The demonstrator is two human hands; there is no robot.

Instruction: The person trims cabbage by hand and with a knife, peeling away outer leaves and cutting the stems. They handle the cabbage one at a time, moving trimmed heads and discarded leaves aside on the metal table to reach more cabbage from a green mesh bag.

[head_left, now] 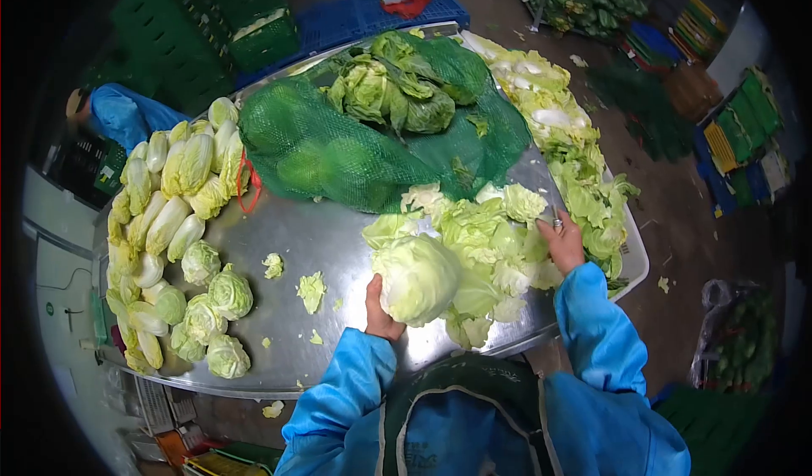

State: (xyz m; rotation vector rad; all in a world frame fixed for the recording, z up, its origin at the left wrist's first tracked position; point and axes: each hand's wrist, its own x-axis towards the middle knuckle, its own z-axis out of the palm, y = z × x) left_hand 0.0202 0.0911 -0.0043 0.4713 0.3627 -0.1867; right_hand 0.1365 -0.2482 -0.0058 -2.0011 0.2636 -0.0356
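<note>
My left hand (382, 313) grips a pale green round cabbage (416, 280) from its left side, low over the near part of the metal table (262, 315). Loose cabbage leaves (482, 252) are heaped to the right of that cabbage. At the right edge of this heap is my right hand (565, 243), its fingers closed. A small shiny bit shows at its fingers, too small to name. Beyond the leaves lies a green mesh sack (338, 171) with round cabbages inside, and leafy cabbages (389, 95) show at its opening.
Napa cabbages (169, 222) are piled along the table's left side, with several round cabbages (203, 315) nearer me. A white bin (634, 260) full of leaves runs along the right edge. Green crates (254, 44) and a person in a blue sleeve (135, 112) are at the far left.
</note>
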